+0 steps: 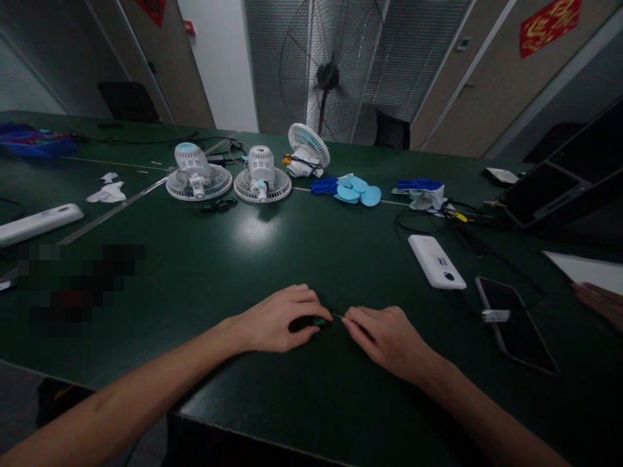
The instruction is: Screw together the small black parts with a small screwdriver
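Note:
Both my hands rest on the dark green table [243, 259] near its front edge. My left hand [277, 319] is closed around a small tool with a black and green handle [311, 322], which looks like a screwdriver. My right hand [382, 337] has its fingers pinched together at the thin metal tip of that tool [339, 316]. The two hands almost touch at the middle. Whatever lies under the right fingers is hidden.
Three small white clip fans [261, 174] lie face down further back, with blue fan blades [354, 190] and blue gloves [419, 185] beside them. A white power bank [436, 261], a black phone [516, 324] and cables [462, 220] lie right. Another person's hand [601, 301] shows at the right edge. A large floor fan [327, 71] stands behind.

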Available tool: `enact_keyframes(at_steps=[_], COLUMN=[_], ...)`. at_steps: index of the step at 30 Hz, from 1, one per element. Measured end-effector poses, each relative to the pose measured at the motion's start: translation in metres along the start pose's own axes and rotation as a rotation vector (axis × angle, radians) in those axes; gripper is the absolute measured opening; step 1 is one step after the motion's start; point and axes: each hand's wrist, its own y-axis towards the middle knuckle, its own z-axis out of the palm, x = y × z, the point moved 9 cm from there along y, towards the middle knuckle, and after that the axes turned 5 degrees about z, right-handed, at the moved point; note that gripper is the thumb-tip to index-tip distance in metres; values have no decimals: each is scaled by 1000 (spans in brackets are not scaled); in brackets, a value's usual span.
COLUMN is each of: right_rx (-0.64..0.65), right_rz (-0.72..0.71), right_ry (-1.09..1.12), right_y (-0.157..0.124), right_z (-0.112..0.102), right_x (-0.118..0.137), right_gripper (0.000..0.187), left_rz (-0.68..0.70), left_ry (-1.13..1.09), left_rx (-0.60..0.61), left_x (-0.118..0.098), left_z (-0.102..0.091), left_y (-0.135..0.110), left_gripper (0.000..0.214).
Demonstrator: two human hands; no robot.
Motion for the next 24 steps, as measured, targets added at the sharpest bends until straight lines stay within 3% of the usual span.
enact_keyframes(at_steps=[7, 13, 19, 24], right_rx=[18, 31, 22, 24], right_rz=[26, 34, 31, 20], right_ry=[48, 53, 61, 51], right_y=[-1, -2, -1, -1], right_z=[-2, -3, -6, -6], right_x=[-2, -2, -1, 0], right_gripper=[28, 30, 33, 35], left_rz=[-4, -53, -152, -183], left_ry=[44, 15, 8, 118], left_rx=[21, -83, -217, -122], left_x=[7, 16, 32, 49], left_z=[-3, -11, -33, -31], left_y=[-6, -8, -14, -17], left_gripper=[28, 26, 25, 24])
